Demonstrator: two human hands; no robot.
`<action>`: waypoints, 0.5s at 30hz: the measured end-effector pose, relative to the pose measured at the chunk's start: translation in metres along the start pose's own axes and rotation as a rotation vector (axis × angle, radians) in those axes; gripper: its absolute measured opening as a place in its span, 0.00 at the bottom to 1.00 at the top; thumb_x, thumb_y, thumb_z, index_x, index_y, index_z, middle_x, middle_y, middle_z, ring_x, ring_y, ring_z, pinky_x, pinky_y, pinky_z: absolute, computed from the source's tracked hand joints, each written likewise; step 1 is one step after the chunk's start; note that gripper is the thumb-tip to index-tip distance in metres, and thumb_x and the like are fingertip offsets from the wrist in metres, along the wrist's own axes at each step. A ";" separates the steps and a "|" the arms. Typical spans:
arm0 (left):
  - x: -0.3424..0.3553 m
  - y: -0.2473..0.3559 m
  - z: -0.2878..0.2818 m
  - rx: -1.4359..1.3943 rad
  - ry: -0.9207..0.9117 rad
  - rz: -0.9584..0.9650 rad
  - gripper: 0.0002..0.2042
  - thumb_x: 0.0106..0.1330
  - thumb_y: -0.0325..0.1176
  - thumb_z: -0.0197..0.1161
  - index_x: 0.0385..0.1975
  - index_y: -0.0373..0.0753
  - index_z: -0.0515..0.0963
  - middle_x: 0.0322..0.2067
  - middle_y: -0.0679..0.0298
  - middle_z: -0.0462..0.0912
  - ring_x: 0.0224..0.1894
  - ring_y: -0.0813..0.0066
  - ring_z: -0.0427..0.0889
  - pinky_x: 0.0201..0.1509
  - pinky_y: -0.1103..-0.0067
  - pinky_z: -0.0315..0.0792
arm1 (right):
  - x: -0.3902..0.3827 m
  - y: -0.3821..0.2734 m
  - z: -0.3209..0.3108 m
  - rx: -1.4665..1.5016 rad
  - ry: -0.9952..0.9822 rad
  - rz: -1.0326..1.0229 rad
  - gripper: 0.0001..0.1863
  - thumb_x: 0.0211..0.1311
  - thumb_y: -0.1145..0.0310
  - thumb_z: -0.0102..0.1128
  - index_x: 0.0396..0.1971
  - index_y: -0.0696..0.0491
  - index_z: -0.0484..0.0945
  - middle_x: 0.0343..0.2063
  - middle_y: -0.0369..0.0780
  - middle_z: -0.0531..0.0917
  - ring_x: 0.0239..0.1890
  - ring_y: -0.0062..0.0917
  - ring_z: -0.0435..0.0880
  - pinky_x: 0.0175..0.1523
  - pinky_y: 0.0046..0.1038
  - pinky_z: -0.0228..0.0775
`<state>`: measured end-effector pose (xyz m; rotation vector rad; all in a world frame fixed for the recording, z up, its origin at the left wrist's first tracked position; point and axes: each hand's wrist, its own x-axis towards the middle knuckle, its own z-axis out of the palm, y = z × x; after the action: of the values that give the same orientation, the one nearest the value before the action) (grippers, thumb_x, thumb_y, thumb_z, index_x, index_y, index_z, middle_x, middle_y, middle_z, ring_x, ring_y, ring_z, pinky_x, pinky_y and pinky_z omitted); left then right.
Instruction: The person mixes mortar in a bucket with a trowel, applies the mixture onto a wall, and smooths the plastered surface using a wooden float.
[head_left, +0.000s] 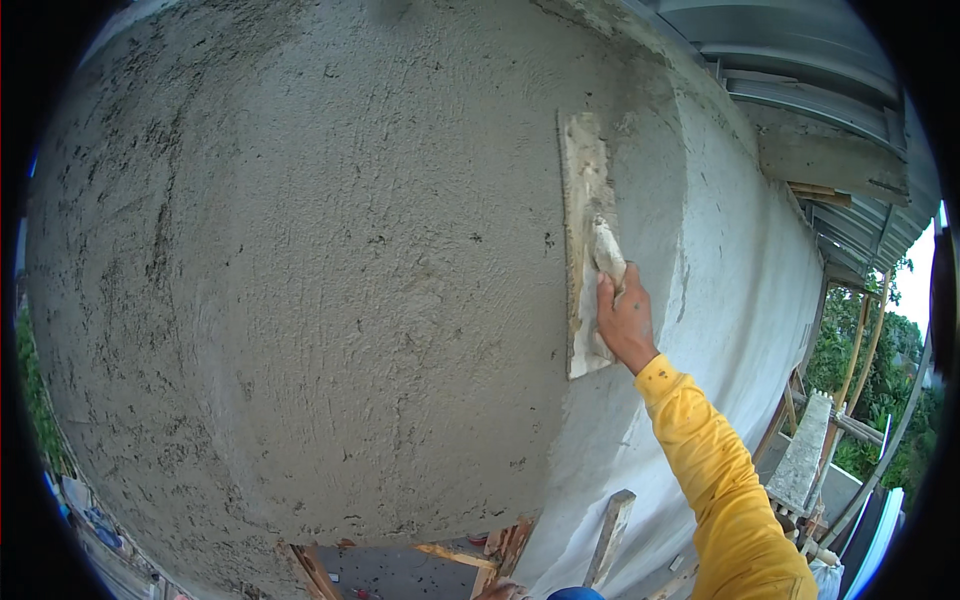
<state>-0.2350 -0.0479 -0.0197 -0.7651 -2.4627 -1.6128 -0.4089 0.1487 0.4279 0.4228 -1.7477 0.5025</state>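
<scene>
Right hand (625,322) closed tight around float (587,245) handle; best kept flat against wet wall (330,280), pressing evenly. Left hand unseen.

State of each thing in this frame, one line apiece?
Right hand: closed around the float's handle.
Plastering float: upright, flat against the wall, smeared with mortar.
Plastered wall: coated in rough grey mortar, smoother to the right.
Wooden plank: leaning against the wall's base.
Left hand: out of view.
</scene>
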 end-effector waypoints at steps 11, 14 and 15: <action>0.000 -0.016 -0.008 0.059 -0.128 -0.173 0.10 0.64 0.37 0.60 0.37 0.38 0.79 0.37 0.52 0.81 0.42 0.55 0.81 0.46 0.68 0.75 | 0.254 -0.133 -0.016 0.437 -0.185 0.016 0.17 0.70 0.59 0.52 0.38 0.60 0.69 0.23 0.36 0.71 0.17 0.19 0.71 0.22 0.26 0.72; 0.000 -0.013 -0.011 0.040 -0.073 -0.049 0.08 0.63 0.36 0.61 0.31 0.38 0.77 0.31 0.54 0.79 0.37 0.56 0.80 0.42 0.66 0.74 | 0.247 -0.178 0.001 0.282 -0.263 -0.102 0.18 0.70 0.57 0.50 0.39 0.60 0.69 0.23 0.38 0.72 0.18 0.20 0.73 0.25 0.28 0.73; 0.000 -0.012 -0.012 -0.028 -0.093 -0.082 0.07 0.64 0.35 0.61 0.31 0.38 0.77 0.30 0.54 0.79 0.36 0.57 0.80 0.41 0.66 0.74 | 0.237 -0.186 0.006 0.157 -0.311 -0.181 0.18 0.71 0.56 0.49 0.40 0.60 0.69 0.23 0.40 0.73 0.18 0.20 0.75 0.27 0.30 0.74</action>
<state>-0.2424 -0.0627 -0.0244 -0.7695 -2.5729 -1.6796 -0.3683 -0.0145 0.6781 0.7980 -1.9501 0.4630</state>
